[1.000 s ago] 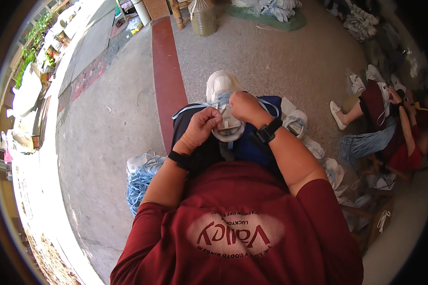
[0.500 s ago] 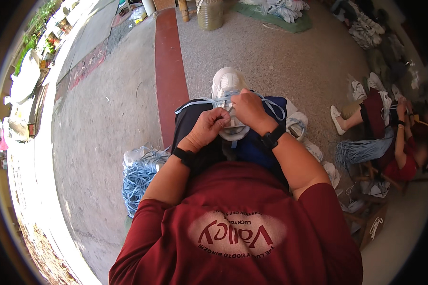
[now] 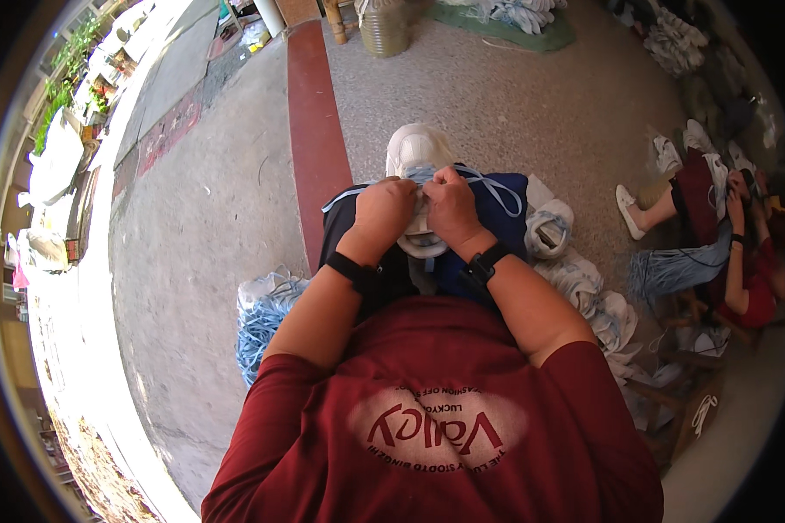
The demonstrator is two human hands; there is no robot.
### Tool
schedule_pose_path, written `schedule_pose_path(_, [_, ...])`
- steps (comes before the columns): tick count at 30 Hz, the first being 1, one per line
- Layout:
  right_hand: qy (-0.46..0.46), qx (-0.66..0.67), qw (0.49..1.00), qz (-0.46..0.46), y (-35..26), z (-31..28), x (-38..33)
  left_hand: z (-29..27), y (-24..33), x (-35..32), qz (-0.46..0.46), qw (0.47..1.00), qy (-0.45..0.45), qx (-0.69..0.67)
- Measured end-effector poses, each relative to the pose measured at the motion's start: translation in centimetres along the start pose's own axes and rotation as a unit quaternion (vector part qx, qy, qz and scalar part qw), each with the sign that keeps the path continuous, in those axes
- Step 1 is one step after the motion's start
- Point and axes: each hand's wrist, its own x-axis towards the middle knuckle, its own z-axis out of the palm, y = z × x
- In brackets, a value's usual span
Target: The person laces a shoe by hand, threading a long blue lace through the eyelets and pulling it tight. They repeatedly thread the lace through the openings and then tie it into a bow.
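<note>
A white sneaker [image 3: 417, 144] lies across my lap, its toe pointing away from me. A light blue shoelace [image 3: 494, 184] runs through its upper eyelets, and loose ends trail out to both sides over my dark trousers. My left hand [image 3: 384, 213] is closed at the left eyelet edge, pinching the lace; its fingertips are partly hidden. Close beside it, my right hand [image 3: 451, 207] pinches the lace at the right eyelet edge, knuckles up. The shoe's heel opening [image 3: 425, 246] shows below both hands.
Left of my leg sits a heap of light blue laces [image 3: 266, 318]. White shoes [image 3: 551, 228] are piled along my right side. A co-worker in a red shirt [image 3: 753, 296] sits at the far right. A ribbed container [image 3: 384, 30] stands ahead, near a green mat [image 3: 532, 37] with more shoes.
My left hand has moved up and forward, from the shoe's tongue to the left eyelets. My right hand has lowered slightly, still at the lacing. The view has shifted a little.
</note>
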Motion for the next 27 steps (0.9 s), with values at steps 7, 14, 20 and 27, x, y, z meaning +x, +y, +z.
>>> schedule_pose_path(7, [-0.015,0.003,1.0,-0.003,-0.1,-0.9,0.1,-0.9,-0.2,1.5,0.051,0.987,-0.086,0.123])
schedule_pose_path(14, [-0.059,0.112,0.991,-0.032,0.5,-2.0,-0.2,-3.4,-3.8,-0.1,0.009,1.0,-0.015,-0.011])
schedule_pose_path(20, [0.012,0.209,0.978,0.014,-0.3,0.1,0.3,-0.4,-1.8,0.6,-0.135,0.833,-0.032,-0.535])
schedule_pose_path(27, [0.19,0.659,0.691,0.227,8.0,-8.4,-4.4,-2.4,-10.3,-3.9,-0.192,0.559,0.08,-0.803])
